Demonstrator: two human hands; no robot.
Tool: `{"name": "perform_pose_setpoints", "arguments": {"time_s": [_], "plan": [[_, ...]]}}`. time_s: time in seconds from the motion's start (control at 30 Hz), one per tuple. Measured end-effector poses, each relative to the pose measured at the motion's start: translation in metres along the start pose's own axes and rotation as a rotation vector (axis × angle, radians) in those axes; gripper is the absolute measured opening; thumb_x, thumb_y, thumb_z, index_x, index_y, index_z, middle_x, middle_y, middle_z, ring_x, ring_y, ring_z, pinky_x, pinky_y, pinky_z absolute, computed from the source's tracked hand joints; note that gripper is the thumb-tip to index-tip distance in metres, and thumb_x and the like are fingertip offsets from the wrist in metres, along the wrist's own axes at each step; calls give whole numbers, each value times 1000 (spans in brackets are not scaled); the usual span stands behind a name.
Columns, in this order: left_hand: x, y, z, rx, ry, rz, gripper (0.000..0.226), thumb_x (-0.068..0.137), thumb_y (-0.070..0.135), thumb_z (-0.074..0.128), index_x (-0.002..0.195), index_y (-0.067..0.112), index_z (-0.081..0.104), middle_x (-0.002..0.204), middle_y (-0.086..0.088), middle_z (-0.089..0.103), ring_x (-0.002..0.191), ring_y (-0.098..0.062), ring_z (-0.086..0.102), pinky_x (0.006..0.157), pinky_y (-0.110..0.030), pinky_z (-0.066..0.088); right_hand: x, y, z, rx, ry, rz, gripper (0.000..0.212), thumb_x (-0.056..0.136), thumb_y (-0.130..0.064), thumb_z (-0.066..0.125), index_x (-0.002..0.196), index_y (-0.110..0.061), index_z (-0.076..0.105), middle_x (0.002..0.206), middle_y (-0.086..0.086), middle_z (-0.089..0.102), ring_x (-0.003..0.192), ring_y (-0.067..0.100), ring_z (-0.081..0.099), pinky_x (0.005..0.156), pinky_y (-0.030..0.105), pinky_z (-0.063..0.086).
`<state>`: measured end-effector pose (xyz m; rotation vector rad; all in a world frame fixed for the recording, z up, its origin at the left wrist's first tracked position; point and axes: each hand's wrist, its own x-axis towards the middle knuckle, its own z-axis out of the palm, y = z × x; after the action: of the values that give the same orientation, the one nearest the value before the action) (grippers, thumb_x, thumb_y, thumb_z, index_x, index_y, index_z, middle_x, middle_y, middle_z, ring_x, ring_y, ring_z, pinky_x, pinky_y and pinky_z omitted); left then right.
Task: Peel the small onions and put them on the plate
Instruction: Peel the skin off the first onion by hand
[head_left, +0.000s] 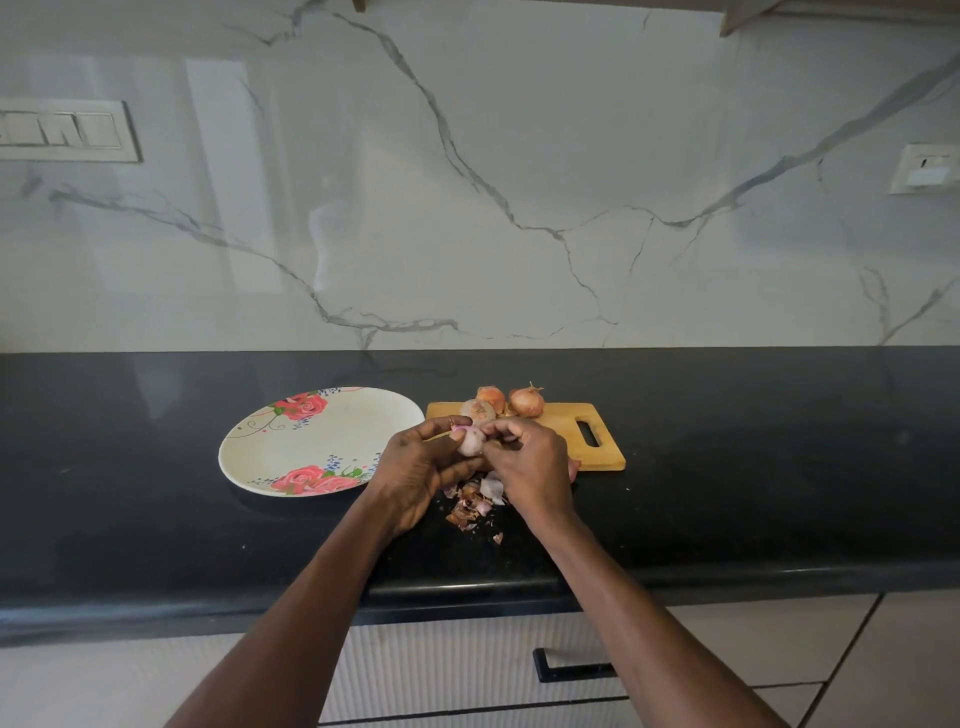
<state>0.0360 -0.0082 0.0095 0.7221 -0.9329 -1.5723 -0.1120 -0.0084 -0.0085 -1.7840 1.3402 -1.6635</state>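
My left hand (418, 467) grips a small pale, partly peeled onion (471, 440) above the counter, just in front of the wooden cutting board (602, 447). My right hand (530, 467) pinches at the onion's right side with its fingertips. Three small onions with brown skin (525, 401) sit together on the board's far left part. A white plate with pink roses (317, 441) lies to the left of the board, with nothing on it. A heap of onion skins (475, 504) lies on the black counter under my hands.
The black counter (753, 467) runs wall to wall with a marble backsplash behind. The counter's front edge (156, 608) is near me, with a drawer handle (571, 670) below. Switch plates are on the wall at left (67, 130) and right (927, 169).
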Motion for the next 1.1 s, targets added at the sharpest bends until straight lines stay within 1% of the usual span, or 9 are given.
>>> {"name": "perform_pose_setpoints", "arguments": {"time_s": [0.13,0.23,0.37,0.53,0.63,0.73,0.83,0.87,1.1], "plan": [[1,1,-1,-38,26,1,16,101,-1,49,110,-6,62,102,-24,73,87,-30,75,79,-37,62,0,-4,-1,22,-5,-18,13,86,-8,75,98,-9,78,87,-12,72,87,-5,67,76,12,52],[1,0,-2,-18,24,1,17,101,0,50,111,-6,62,102,-24,72,88,-30,75,83,-39,61,-2,-5,-2,18,-1,-47,14,86,-15,77,97,-8,79,90,-6,76,86,-1,69,75,14,53],[0,0,-2,-8,16,-3,18,100,0,50,113,-7,62,107,-28,71,92,-33,74,87,-42,59,-2,-4,-3,12,25,-53,11,87,-8,74,96,-6,79,87,-4,76,84,0,70,75,17,55],[-3,1,1,-10,3,-7,18,100,0,50,111,-7,63,107,-27,72,92,-34,74,79,-38,63,-3,-4,-1,4,24,-12,10,88,-9,72,96,-7,79,85,-5,75,80,2,70,71,24,58],[-3,1,1,14,24,3,17,101,0,51,109,-5,65,104,-24,73,90,-31,75,77,-36,64,-3,-7,-2,-3,3,-27,8,87,-13,74,92,-9,79,80,-11,72,81,3,69,70,22,57],[-3,1,1,15,21,1,18,100,0,51,109,-5,65,107,-26,72,92,-30,75,72,-33,63,-3,-8,-2,-21,17,-47,7,87,-10,74,90,-7,79,79,-8,73,80,4,68,69,23,57],[-5,2,2,20,17,-2,18,101,-1,50,111,-6,64,110,-28,71,93,-32,74,68,-30,62,-3,-6,-3,-16,14,-12,7,88,-8,73,90,-6,79,76,-13,70,77,-2,66,66,16,53],[-5,2,3,21,16,-4,18,100,-1,51,111,-7,64,111,-29,70,93,-32,74,68,-30,62,-3,-6,-3,-12,11,7,7,88,-8,73,89,-6,79,75,-13,70,76,-1,67,65,17,53],[-5,3,3,-34,-15,-55,21,101,-4,45,113,-9,62,115,-30,69,103,-41,71,76,-39,64,-1,-2,-4,78,31,166,10,89,-10,69,85,-9,79,73,-2,74,70,19,71,65,45,60]]}}
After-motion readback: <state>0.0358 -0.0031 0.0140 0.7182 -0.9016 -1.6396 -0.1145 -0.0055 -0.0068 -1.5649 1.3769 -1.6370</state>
